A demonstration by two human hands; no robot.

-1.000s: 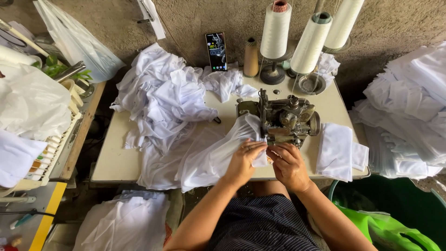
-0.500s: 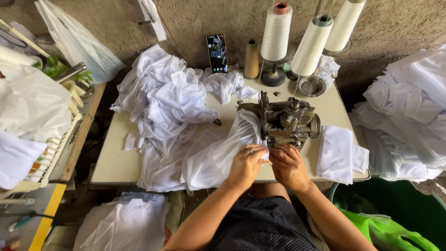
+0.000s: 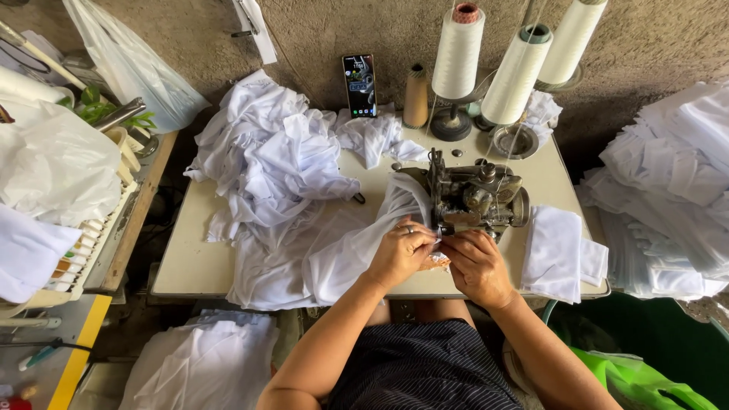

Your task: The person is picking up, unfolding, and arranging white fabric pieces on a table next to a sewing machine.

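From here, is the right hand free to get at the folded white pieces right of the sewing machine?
Probably yes: the right hand rests beside the folded white pieces, with bare table edge between and nothing blocking.

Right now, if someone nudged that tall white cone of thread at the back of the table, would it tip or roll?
The tall white cone of thread would probably tip rather than slide: it is tall and narrow. It seems to sit on a dark round stand, which may steady it. Once down, its tapered shape would likely roll in a curve.
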